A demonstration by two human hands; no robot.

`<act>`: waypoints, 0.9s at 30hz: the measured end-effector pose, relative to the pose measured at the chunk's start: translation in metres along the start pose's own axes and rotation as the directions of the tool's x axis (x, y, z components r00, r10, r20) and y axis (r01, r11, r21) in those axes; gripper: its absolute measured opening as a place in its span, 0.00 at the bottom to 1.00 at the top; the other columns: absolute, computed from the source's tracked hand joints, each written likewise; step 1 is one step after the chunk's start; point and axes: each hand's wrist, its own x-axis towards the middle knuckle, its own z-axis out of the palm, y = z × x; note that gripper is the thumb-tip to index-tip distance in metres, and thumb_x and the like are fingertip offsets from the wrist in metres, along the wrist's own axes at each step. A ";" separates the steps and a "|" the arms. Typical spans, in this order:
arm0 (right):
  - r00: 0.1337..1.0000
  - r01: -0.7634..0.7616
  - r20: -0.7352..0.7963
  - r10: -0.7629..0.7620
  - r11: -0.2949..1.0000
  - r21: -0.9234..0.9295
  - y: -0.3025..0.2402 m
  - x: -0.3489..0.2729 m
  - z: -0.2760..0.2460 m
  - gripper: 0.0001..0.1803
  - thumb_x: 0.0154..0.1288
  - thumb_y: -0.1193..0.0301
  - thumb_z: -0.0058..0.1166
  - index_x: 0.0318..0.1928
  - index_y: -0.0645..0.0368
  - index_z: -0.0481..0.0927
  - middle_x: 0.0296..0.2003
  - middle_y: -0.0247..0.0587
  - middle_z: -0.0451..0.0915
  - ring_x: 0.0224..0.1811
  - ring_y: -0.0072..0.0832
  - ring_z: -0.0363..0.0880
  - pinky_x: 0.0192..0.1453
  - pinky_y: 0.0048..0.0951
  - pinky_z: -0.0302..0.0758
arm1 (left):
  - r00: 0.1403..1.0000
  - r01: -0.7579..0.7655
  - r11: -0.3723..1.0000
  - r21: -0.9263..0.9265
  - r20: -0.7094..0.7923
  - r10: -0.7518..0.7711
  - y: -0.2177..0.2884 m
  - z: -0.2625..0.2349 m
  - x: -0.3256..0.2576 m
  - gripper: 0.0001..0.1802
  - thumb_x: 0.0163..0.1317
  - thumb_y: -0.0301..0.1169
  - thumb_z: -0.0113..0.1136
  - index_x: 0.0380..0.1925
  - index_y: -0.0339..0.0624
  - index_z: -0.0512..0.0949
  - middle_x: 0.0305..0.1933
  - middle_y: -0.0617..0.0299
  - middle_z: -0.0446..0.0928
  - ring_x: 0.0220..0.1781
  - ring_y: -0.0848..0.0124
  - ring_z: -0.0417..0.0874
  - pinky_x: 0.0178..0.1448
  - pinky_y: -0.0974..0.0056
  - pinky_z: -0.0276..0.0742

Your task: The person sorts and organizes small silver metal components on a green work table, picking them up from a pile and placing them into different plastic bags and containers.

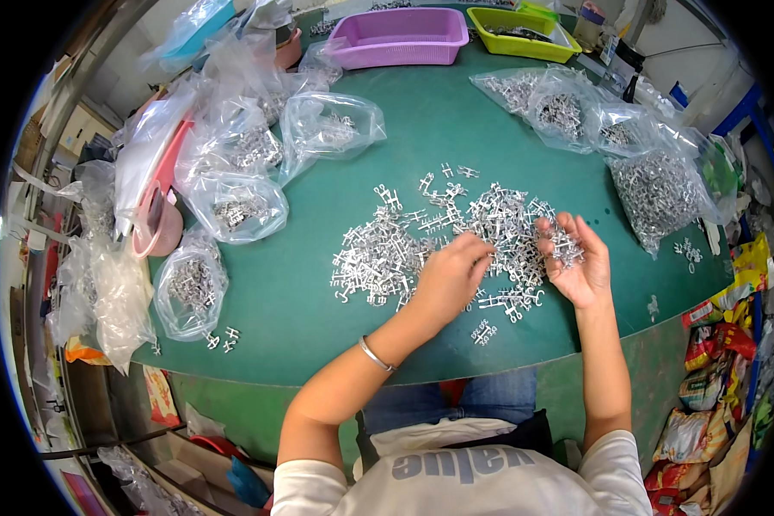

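Note:
Two adjoining heaps of small silver metal parts lie on the green table, a left heap (377,256) and a right heap (507,225). They look like little castings with hooked or forked ends. My right hand (583,262), palm up with curled fingers, holds a small bunch of metal parts (566,248) at the right heap's edge. Between the heaps, my left hand (454,273) reaches down with its fingers drawn together at the parts. Whatever its fingertips pinch is hidden. A small cluster of parts (483,332) lies apart, nearer the table's front edge.
Clear plastic bags of similar parts stand at the left (232,206) and a fuller bag (658,193) at the right. A purple basket (400,58) and a yellow-green basket (525,45) sit at the back. A pink scoop-like container (156,228) stands among the left bags.

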 end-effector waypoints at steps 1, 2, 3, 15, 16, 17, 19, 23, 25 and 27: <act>0.994 0.021 -0.104 -0.020 1.000 0.002 0.001 -0.004 0.008 0.11 0.65 0.68 0.47 0.43 0.60 0.73 0.33 0.43 0.72 0.26 0.25 0.69 0.18 0.16 0.64 | 0.993 -0.117 0.989 0.093 0.005 0.117 -0.007 0.005 -0.005 0.17 0.52 0.26 0.61 0.44 0.40 0.75 0.36 0.60 0.76 0.27 0.64 0.79 0.30 0.62 0.74; 1.000 0.011 0.003 -0.011 0.994 -0.109 -0.006 -0.005 -0.001 0.11 0.65 0.68 0.47 0.43 0.61 0.73 0.32 0.42 0.72 0.26 0.26 0.70 0.18 0.16 0.65 | 0.995 -0.095 0.988 0.118 0.047 0.090 -0.002 0.007 -0.003 0.18 0.52 0.27 0.61 0.44 0.40 0.74 0.38 0.59 0.75 0.28 0.61 0.79 0.30 0.61 0.74; 0.994 0.008 0.109 0.016 0.976 -0.218 -0.014 -0.006 -0.016 0.11 0.65 0.68 0.48 0.43 0.61 0.73 0.31 0.41 0.71 0.26 0.26 0.70 0.19 0.15 0.65 | 0.994 -0.070 0.986 0.149 0.089 0.058 0.006 0.006 -0.002 0.18 0.51 0.27 0.62 0.44 0.40 0.74 0.39 0.58 0.74 0.28 0.59 0.79 0.31 0.59 0.75; 0.907 0.282 0.398 -0.139 -0.502 -0.818 -0.005 -0.036 -0.005 0.06 0.48 0.79 0.60 0.31 0.60 0.82 0.26 0.39 0.75 0.26 0.33 0.73 0.31 0.31 0.70 | 0.993 0.026 0.986 0.166 0.110 -0.044 0.009 0.001 0.002 0.13 0.52 0.25 0.58 0.37 0.39 0.68 0.41 0.55 0.70 0.28 0.54 0.78 0.30 0.54 0.74; 0.892 0.307 0.427 -0.148 -0.495 -0.813 -0.008 -0.036 -0.009 0.06 0.49 0.79 0.60 0.31 0.61 0.81 0.25 0.39 0.75 0.26 0.32 0.73 0.30 0.30 0.70 | 0.997 0.026 0.991 0.130 0.073 -0.036 0.006 0.000 0.002 0.12 0.52 0.24 0.57 0.36 0.39 0.67 0.41 0.56 0.70 0.28 0.54 0.78 0.30 0.54 0.74; 0.891 0.303 0.416 -0.183 -0.443 -0.844 -0.010 -0.035 -0.011 0.05 0.49 0.79 0.60 0.30 0.61 0.81 0.25 0.39 0.75 0.26 0.31 0.73 0.29 0.29 0.69 | 0.999 0.023 0.992 0.124 0.035 -0.028 0.003 0.001 0.002 0.12 0.52 0.24 0.58 0.36 0.40 0.68 0.40 0.56 0.71 0.29 0.54 0.78 0.30 0.55 0.74; 0.888 0.295 0.385 -0.251 -0.333 -0.896 -0.015 -0.034 -0.013 0.04 0.50 0.79 0.59 0.30 0.62 0.81 0.24 0.38 0.75 0.25 0.29 0.73 0.29 0.28 0.69 | 0.999 0.015 0.994 0.113 -0.044 -0.010 -0.002 0.002 0.001 0.12 0.51 0.23 0.59 0.36 0.41 0.70 0.38 0.58 0.73 0.31 0.56 0.79 0.32 0.58 0.74; 0.892 0.245 0.336 -0.301 -0.301 -0.922 -0.019 -0.041 -0.011 0.05 0.50 0.78 0.60 0.31 0.62 0.81 0.24 0.39 0.74 0.24 0.28 0.73 0.28 0.27 0.69 | 0.995 -0.052 0.994 0.098 0.085 0.044 0.010 0.001 0.002 0.10 0.52 0.23 0.58 0.36 0.41 0.73 0.43 0.60 0.73 0.30 0.58 0.79 0.32 0.58 0.75; 0.908 0.210 0.324 -0.264 -0.382 -0.900 -0.009 -0.042 -0.009 0.07 0.49 0.78 0.61 0.32 0.61 0.81 0.24 0.39 0.75 0.24 0.30 0.73 0.29 0.29 0.69 | 0.974 -0.135 0.987 0.085 0.195 0.117 0.020 0.004 0.001 0.09 0.53 0.25 0.57 0.36 0.41 0.75 0.45 0.60 0.73 0.29 0.58 0.79 0.31 0.57 0.75; 0.911 0.193 0.339 -0.235 -0.484 -0.853 0.000 -0.042 -0.007 0.08 0.47 0.76 0.62 0.33 0.59 0.81 0.25 0.40 0.74 0.24 0.35 0.73 0.30 0.33 0.70 | 0.954 -0.187 0.975 0.122 0.261 0.150 0.017 0.011 -0.001 0.07 0.54 0.26 0.57 0.34 0.41 0.76 0.46 0.61 0.72 0.27 0.58 0.79 0.31 0.57 0.75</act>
